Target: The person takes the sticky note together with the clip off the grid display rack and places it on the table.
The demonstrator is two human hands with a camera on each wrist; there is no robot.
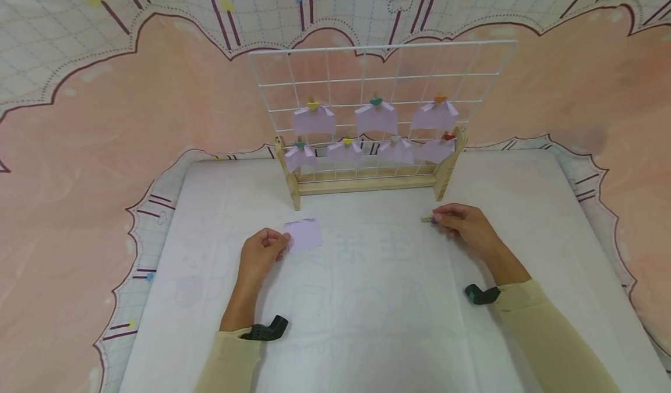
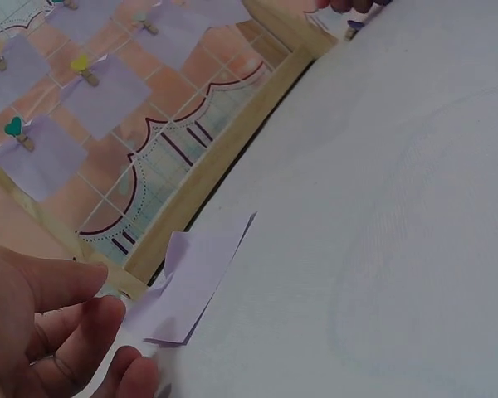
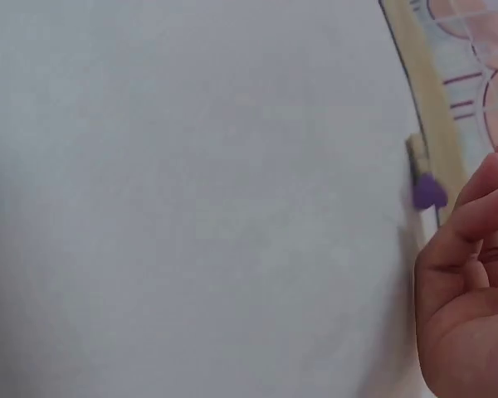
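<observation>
— Head view first: where are the hands? 
— On the white counter [image 1: 367, 300], in front of the white wire grid panel in its pale wooden stand [image 1: 367, 184]. The left hand [image 1: 259, 253] pinches the near-left corner of a loose square sheet of lilac paper [image 1: 304, 234]; the sheet lies flat on the counter just below the stand's left foot. The right hand [image 1: 466, 225] has its fingers curled at a small wooden clothespin with a purple heart on it [image 1: 430, 219], near the stand's right foot.

— How would you handle this well? 
— I'd judge it best to grip the clothespin by its tail end so the mouth opens wide, and hold the paper by one edge so it stays uncreased, as with the seven lilac papers already clipped to the grid [image 1: 374, 118].

— Anything unclear? 
— Yes. From the right wrist view the clothespin [image 3: 423, 178] seems to lie beyond the fingertips [image 3: 481, 199], so whether it is truly gripped or only touched I cannot tell. The left wrist view shows the paper [image 2: 195, 278] between thumb and fingers, with the hand cut off by the frame.
</observation>
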